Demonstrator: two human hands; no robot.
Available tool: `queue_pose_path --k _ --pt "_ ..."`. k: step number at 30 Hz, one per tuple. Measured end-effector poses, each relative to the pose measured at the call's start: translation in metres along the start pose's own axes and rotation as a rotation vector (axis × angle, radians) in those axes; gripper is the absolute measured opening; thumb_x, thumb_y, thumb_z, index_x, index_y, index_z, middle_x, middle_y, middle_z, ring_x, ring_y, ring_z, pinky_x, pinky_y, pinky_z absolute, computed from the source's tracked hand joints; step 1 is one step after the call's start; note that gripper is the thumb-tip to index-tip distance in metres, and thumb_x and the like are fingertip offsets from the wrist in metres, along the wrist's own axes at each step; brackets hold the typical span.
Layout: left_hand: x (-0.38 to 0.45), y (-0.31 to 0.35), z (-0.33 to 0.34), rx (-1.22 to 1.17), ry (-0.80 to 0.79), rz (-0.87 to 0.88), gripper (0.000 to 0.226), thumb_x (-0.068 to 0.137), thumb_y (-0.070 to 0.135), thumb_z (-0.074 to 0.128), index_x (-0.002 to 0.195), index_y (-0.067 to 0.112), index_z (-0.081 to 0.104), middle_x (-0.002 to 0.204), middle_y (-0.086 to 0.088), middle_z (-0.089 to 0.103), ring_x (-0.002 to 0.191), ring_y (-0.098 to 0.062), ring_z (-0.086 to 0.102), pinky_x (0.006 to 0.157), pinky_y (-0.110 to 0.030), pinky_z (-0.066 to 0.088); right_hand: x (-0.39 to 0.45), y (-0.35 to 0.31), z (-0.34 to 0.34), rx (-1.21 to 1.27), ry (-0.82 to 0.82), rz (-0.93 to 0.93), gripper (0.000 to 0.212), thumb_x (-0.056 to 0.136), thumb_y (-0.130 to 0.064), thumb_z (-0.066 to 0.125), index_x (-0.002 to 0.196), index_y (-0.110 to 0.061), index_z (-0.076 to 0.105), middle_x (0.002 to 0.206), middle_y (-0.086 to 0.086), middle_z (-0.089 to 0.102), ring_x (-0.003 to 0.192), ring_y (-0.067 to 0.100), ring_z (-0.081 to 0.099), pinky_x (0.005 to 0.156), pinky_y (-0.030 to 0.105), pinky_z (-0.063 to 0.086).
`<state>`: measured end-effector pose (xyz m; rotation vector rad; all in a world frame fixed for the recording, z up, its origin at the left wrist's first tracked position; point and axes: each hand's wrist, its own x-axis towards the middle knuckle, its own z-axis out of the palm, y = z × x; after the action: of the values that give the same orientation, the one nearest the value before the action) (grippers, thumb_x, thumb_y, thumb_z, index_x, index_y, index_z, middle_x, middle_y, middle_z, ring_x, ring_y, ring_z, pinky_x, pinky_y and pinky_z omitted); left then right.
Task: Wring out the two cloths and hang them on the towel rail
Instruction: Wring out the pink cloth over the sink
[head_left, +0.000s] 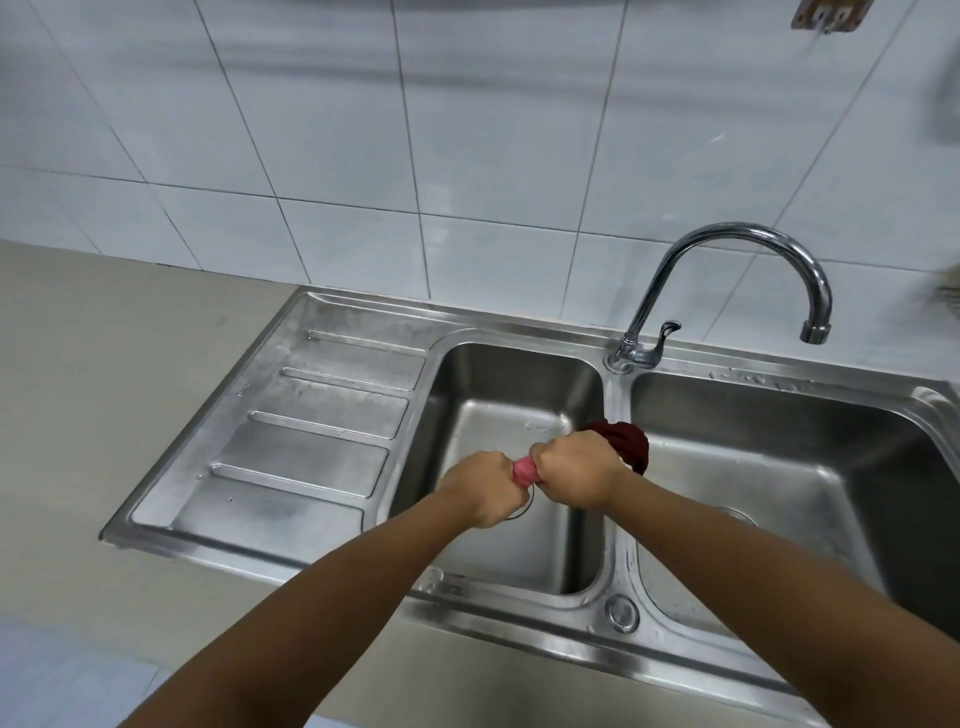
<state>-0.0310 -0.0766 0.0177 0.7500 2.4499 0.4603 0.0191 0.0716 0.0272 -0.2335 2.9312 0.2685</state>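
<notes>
Over the smaller left basin of the double stainless-steel sink (608, 519), the left hand (480, 488) and right hand (576, 467) are both fisted tight around a twisted dark red cloth (623, 441), whose loose end bunches out beyond the right hand, beneath the curved chrome tap (727, 280).

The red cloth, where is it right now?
In the head view the red cloth is twisted between the left hand and right hand, above the left sink basin.
</notes>
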Motion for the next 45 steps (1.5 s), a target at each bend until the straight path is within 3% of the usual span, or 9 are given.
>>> queue_pose_path --k 7,11,16,20,25,28,35,40,45 --pt "-0.007 -0.001 0.0 -0.059 -0.049 0.042 0.025 0.08 0.024 0.053 0.056 0.018 0.048 0.055 0.001 0.052 0.057 -0.022 0.05 0.052 -0.027 0.037 0.001 0.0 0.004 -0.008 -0.047 -0.057 0.023 0.091 -0.022 0.046 0.103 -0.009 0.061 0.094 0.007 0.071 0.083 0.032 0.068 0.059 0.032 0.035" --pt "-0.009 -0.013 0.007 0.148 0.102 0.107 0.026 0.092 0.038 0.045 0.084 0.016 0.057 0.08 -0.004 0.066 0.072 -0.025 0.059 0.063 -0.028 0.044 0.004 -0.002 0.006 0.121 -0.011 -0.019 0.022 0.092 -0.022 0.05 0.108 -0.009 0.056 0.097 0.009 0.069 0.086 0.033 0.066 0.059 0.033 0.037" --pt "-0.004 -0.035 0.004 0.007 0.139 0.049 0.034 0.08 0.041 0.065 0.103 0.021 0.049 0.096 0.003 0.062 0.081 -0.015 0.063 0.072 -0.033 0.055 0.003 0.003 0.002 0.923 -0.123 0.15 0.04 0.077 -0.004 0.072 0.108 -0.012 0.049 0.099 0.007 0.061 0.083 0.02 0.059 0.07 0.037 0.05" --pt "0.017 -0.064 0.015 -0.214 0.08 0.025 0.048 0.063 0.05 0.07 0.104 0.027 0.058 0.1 0.008 0.063 0.084 -0.012 0.065 0.077 -0.04 0.059 -0.004 0.005 -0.016 1.354 -0.034 0.317 0.027 0.083 0.011 0.061 0.1 -0.009 0.064 0.083 0.003 0.062 0.074 0.016 0.057 0.068 0.03 0.051" --pt "-0.007 -0.035 -0.011 -0.456 0.109 0.084 0.05 0.077 0.04 0.078 0.119 0.019 0.06 0.104 0.014 0.062 0.093 -0.001 0.061 0.076 -0.016 0.048 -0.003 0.005 -0.031 1.177 0.126 0.348 0.005 0.087 -0.01 0.067 0.083 -0.009 0.071 0.074 0.001 0.066 0.068 0.013 0.059 0.074 0.037 0.056" --pt "-0.014 -0.028 -0.018 -0.537 0.218 0.144 0.061 0.079 0.028 0.078 0.132 0.023 0.048 0.119 0.01 0.057 0.109 -0.007 0.057 0.089 -0.021 0.046 -0.004 0.006 -0.042 1.016 0.23 0.346 0.01 0.089 -0.016 0.067 0.088 -0.01 0.075 0.068 -0.006 0.061 0.064 0.01 0.055 0.061 0.022 0.042" --pt "-0.012 -0.014 -0.03 -0.588 0.304 0.179 0.025 0.087 0.025 0.069 0.112 0.021 0.066 0.105 0.005 0.069 0.093 -0.009 0.064 0.081 -0.019 0.051 -0.006 0.009 -0.047 0.989 0.183 0.267 0.021 0.097 -0.021 0.056 0.099 -0.013 0.075 0.085 0.005 0.07 0.082 0.023 0.065 0.084 0.04 0.053" --pt "-0.013 -0.002 -0.036 -0.711 0.326 0.176 0.001 0.088 0.016 0.068 0.088 0.014 0.068 0.084 -0.003 0.072 0.076 -0.011 0.068 0.074 -0.023 0.056 -0.01 0.01 -0.045 1.042 0.344 0.297 0.024 0.094 -0.018 0.061 0.115 -0.022 0.073 0.09 -0.011 0.069 0.07 -0.005 0.056 0.065 0.003 0.04" --pt "-0.016 0.001 -0.059 -0.806 0.324 0.161 0.013 0.086 0.008 0.068 0.079 0.016 0.063 0.076 -0.002 0.068 0.071 -0.012 0.063 0.07 -0.021 0.052 -0.013 0.006 -0.05 1.233 0.603 0.376 0.02 0.083 -0.011 0.071 0.094 -0.026 0.078 0.088 0.004 0.06 0.082 0.016 0.059 0.074 0.015 0.045"
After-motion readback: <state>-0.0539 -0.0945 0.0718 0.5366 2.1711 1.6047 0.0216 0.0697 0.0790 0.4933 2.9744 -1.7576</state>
